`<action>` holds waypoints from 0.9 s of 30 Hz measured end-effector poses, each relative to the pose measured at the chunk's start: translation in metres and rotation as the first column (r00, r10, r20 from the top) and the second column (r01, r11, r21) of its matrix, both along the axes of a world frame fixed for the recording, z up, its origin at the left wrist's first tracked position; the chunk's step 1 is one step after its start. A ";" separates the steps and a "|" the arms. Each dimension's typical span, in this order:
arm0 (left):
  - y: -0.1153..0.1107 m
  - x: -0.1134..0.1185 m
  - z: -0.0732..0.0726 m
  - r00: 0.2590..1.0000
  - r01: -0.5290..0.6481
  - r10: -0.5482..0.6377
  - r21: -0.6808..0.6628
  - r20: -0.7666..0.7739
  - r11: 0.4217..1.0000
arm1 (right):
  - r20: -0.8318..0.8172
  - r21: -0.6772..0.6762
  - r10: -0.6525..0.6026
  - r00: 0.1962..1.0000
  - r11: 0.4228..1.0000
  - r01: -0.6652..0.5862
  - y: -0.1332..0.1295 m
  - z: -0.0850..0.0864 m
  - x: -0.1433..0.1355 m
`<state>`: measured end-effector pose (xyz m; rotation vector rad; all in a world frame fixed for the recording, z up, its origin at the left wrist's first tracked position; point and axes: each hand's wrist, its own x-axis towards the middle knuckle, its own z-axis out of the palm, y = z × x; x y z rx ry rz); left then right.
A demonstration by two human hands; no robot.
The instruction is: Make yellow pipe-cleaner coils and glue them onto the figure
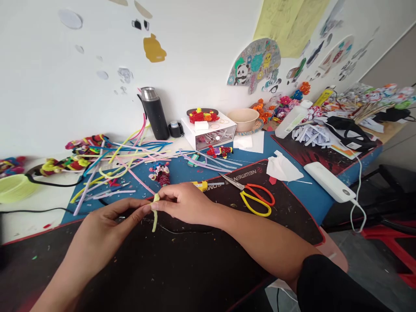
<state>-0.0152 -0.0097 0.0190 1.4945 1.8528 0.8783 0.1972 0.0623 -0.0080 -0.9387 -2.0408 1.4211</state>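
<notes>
A short pale yellow fuzzy stem [155,220] hangs between my hands over the black mat [182,268], its upper end bent or looped at my fingertips. My left hand [108,227] pinches it from the left with thumb and index finger. From the right, my right hand [182,203] pinches the same piece near its top, and the fingertips of both hands meet. Just behind my right hand lies a small dark red fuzzy figure [161,174]. Scissors [255,197] with one red and one yellow handle rest right of my right hand.
Loose coloured fuzzy stems [130,160] spread across the back left. Behind them stands a black thermos [156,115], beside a white box [211,132] and beige bowl [243,119]. A yellow glue gun [200,186] is partly hidden behind my right hand. A white power bank [329,182] lies right.
</notes>
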 end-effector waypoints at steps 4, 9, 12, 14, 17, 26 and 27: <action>0.001 0.004 0.002 0.996 -0.020 0.029 -0.104 0.083 0.994 | -0.030 -0.064 0.026 0.999 0.998 -0.028 0.000 -0.001 0.000; 0.001 0.005 -0.001 0.990 -0.052 0.067 -0.124 0.120 0.991 | -0.079 -0.129 0.047 0.996 0.990 -0.057 0.001 -0.006 0.000; 0.002 0.003 -0.002 0.969 -0.125 0.148 -0.124 0.197 0.984 | -0.115 -0.191 0.087 0.990 0.976 -0.108 -0.001 -0.008 -0.002; 0.002 0.001 -0.004 0.952 -0.175 0.196 -0.108 0.234 0.979 | -0.132 -0.214 0.119 0.984 0.966 -0.145 -0.002 -0.010 -0.003; 0.001 -0.001 -0.007 0.942 -0.185 0.203 -0.093 0.267 0.978 | -0.157 -0.235 0.144 0.977 0.955 -0.179 -0.004 -0.009 -0.004; 0.000 -0.010 -0.010 0.917 -0.075 0.126 -0.147 0.379 0.986 | 0.022 -0.016 0.064 0.998 0.998 -0.063 0.001 -0.002 -0.001; -0.001 -0.009 -0.007 0.929 -0.052 0.107 -0.163 0.355 0.985 | 0.056 0.042 0.049 0.997 0.998 -0.052 0.001 -0.003 -0.001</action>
